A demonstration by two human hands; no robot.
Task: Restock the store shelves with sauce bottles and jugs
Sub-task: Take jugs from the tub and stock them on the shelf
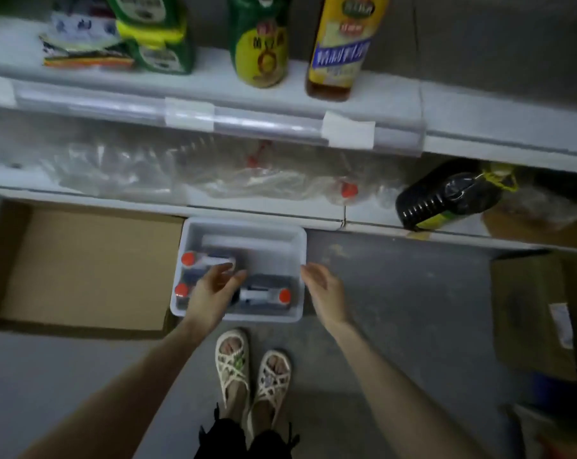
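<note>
A white plastic bin (298, 246) sits on the floor against the bottom shelf. Inside lie dark sauce bottles with red caps: one at the upper left (207, 260), one at the lower left (181, 289), one at the lower right (267, 295). My left hand (214, 289) reaches into the bin with relaxed fingers above the bottles and holds nothing. My right hand (323, 286) hovers with loose fingers at the bin's right rim, holding nothing. On the upper shelf stand a yellow-labelled oil bottle (340, 48) and a green jug (260, 44).
An open cardboard box (81, 266) lies left of the bin and another box (542, 313) stands at the right. A dark jug (452, 197) lies tilted on the lower shelf beside plastic-wrapped bottles (214, 170). My sandalled feet (252, 372) stand just behind the bin.
</note>
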